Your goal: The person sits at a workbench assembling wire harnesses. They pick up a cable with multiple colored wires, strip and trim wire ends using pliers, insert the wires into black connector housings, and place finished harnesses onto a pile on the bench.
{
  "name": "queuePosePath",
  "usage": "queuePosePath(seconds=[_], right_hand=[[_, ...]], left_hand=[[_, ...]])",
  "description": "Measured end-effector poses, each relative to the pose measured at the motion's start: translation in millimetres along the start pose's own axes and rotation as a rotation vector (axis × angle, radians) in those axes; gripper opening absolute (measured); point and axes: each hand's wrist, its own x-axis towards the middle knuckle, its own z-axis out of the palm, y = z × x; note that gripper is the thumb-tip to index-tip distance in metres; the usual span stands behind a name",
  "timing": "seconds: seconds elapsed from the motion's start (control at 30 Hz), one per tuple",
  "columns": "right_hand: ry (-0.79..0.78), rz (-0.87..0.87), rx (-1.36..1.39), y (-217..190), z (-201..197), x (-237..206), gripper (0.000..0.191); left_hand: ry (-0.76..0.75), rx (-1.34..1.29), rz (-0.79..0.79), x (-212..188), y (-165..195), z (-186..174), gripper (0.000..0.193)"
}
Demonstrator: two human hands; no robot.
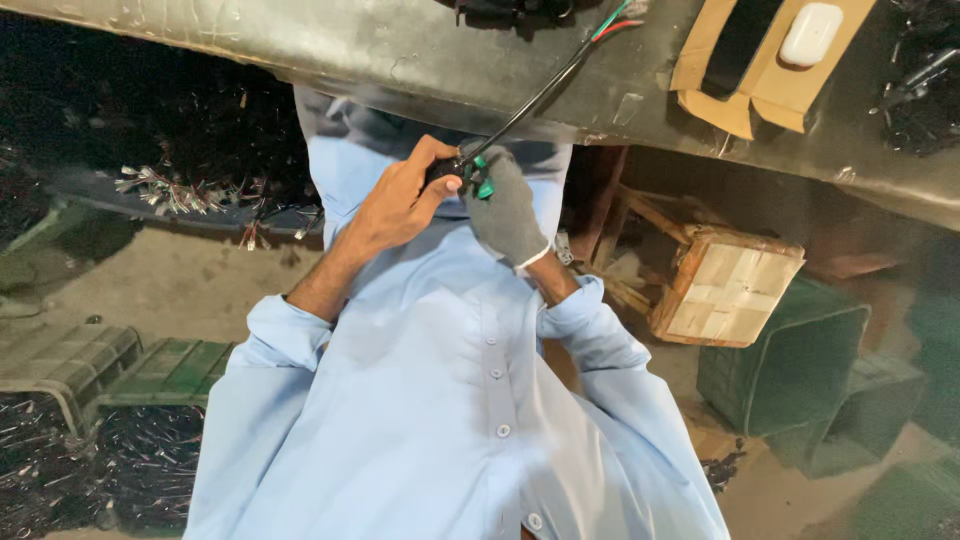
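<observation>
You're sitting in a small wiring workshop: a worn workbench [420, 50], heaps of cut wire pieces [140, 460] on the floor, green plastic crates [790, 365] and a wooden stool [725, 285] beside you.

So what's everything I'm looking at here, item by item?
Cable: one, black with red and green cores at its far end, running from the hands to the bench.
Tool: one, green handles, in the gloved hand's grip; exact type unclear.
Workbench: one, grey, top.
Cardboard piece: one, tan, on bench.
Small case: one, white, on cardboard.
Wooden block: one, right.
Crates: several, green, floor.
Wire bundles: many, dark, left.
Shirt: one, light blue.
Left hand: bare, on cable.
Right hand: grey glove.
</observation>
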Motion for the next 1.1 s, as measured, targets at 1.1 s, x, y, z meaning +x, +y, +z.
queuePosePath(seconds=[1.1], right_hand=[[-0.356,0.413,-0.115,1.8,-14.1,-9.2,0.037]], left_hand=[[0.221,0.705,0.272,7.2,-24.7,12.8,0.042]])
